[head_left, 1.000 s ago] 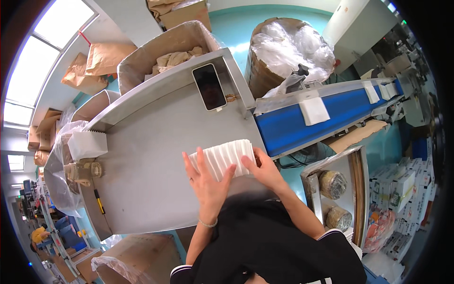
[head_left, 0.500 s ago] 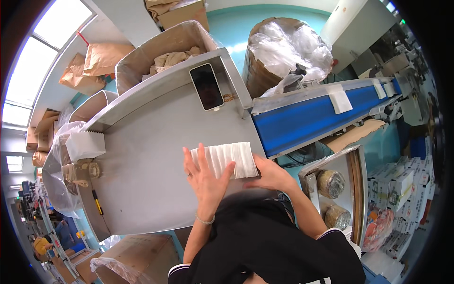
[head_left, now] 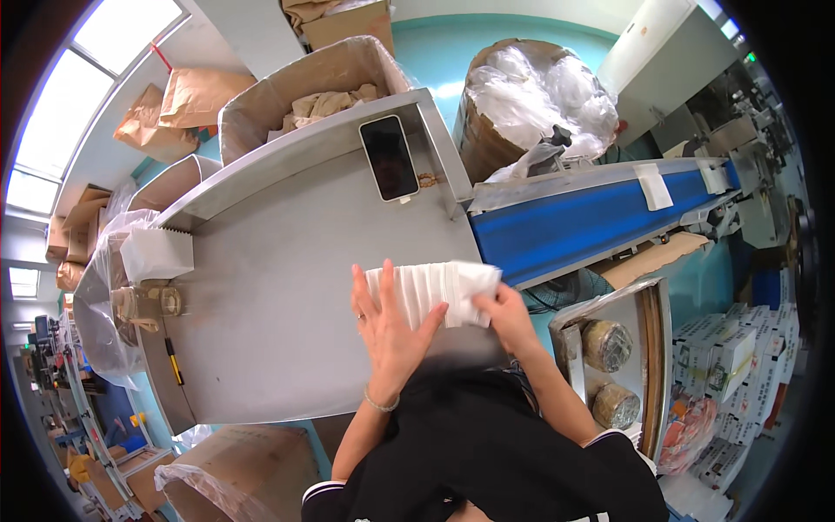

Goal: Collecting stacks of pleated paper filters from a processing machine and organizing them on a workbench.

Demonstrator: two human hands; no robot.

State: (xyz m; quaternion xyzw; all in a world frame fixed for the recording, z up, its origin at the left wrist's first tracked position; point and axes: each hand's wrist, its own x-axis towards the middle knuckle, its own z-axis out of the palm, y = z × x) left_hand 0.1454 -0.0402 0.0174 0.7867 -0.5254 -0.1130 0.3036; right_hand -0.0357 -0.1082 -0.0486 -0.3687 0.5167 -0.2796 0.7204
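left hand (head_left: 393, 332): flat, fingers spread, palm down | right hand (head_left: 504, 315): fingers curled, gripping

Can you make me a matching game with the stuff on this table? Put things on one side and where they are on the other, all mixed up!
Things:
1. phone
2. white stack
3. pen
4. white strip

Places:
A. on the blue belt
B. near the table's left edge
C. under both hands (left hand, right hand)
D. at the table's far edge, screen dark

Pairs: 1-D, 2-C, 3-B, 4-A
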